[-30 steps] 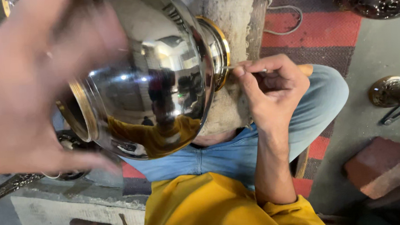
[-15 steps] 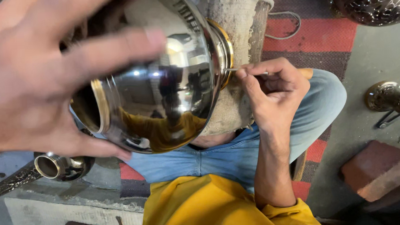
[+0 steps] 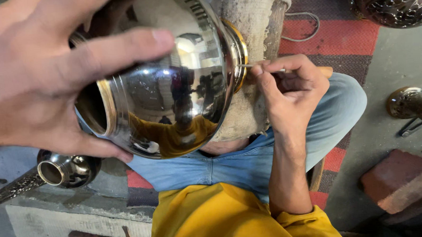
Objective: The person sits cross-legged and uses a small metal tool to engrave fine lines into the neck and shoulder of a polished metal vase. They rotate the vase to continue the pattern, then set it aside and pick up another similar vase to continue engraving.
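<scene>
1. I see the left hand (image 3: 34, 79) wrapped around a shiny round metal pot (image 3: 167, 87). Its fingers are spread wide over the smooth side and grip it.
2. The pot lies on its side, with its base pressed against a rough cloth-wrapped post (image 3: 255, 40). Its open mouth faces the left hand.
3. The right hand (image 3: 290, 89) is just right of the pot. Its fingers are pinched tight on a thin pointed tool (image 3: 261, 67).
4. The tool tip touches the gold ring on the pot's base. I think the step in hand is scratching or marking that ring.
5. I think the next move needs a steady pot and tiny, slow pushes, because the metal is slick.
6. Below the pot are blue jeans (image 3: 251, 164) and a yellow shirt (image 3: 215, 218).
7. Far right of the pot sits a rough red brick (image 3: 398, 179) on the grey floor.
</scene>
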Action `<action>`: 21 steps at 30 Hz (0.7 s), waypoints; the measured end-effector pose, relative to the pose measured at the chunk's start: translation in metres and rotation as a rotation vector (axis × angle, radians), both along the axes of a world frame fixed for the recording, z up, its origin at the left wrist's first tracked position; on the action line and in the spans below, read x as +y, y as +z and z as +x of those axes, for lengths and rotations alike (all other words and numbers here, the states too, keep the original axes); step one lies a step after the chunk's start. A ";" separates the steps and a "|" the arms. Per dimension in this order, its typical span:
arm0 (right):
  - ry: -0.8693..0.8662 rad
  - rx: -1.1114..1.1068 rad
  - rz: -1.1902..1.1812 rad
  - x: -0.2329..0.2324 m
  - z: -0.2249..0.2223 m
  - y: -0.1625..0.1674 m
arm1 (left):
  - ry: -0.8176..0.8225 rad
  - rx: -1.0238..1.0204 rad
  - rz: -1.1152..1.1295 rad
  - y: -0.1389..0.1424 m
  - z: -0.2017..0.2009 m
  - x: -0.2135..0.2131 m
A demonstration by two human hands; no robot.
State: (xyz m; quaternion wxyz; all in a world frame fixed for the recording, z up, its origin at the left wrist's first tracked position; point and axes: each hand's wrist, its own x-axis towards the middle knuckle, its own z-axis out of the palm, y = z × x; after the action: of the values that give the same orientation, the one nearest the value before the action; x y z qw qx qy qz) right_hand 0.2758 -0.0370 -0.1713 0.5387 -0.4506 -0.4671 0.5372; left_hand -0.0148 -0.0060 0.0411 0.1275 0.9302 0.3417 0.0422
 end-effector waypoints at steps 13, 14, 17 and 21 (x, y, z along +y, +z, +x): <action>0.066 0.161 -0.037 0.001 0.005 -0.002 | 0.164 -0.019 -0.069 -0.001 -0.004 -0.017; 0.073 0.136 -0.042 0.002 0.006 -0.002 | 0.120 -0.014 -0.048 -0.002 -0.006 -0.015; 0.083 0.106 -0.059 0.002 0.007 -0.002 | -0.030 0.039 0.027 -0.005 -0.013 -0.010; 0.101 0.165 -0.053 0.002 0.006 0.000 | -0.123 0.073 0.008 -0.005 -0.023 -0.004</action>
State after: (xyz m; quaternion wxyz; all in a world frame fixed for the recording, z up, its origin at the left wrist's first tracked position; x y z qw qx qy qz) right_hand 0.2817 -0.0353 -0.1714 0.5356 -0.3948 -0.4288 0.6111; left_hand -0.0374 -0.0099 0.0364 0.1134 0.9508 0.2882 0.0015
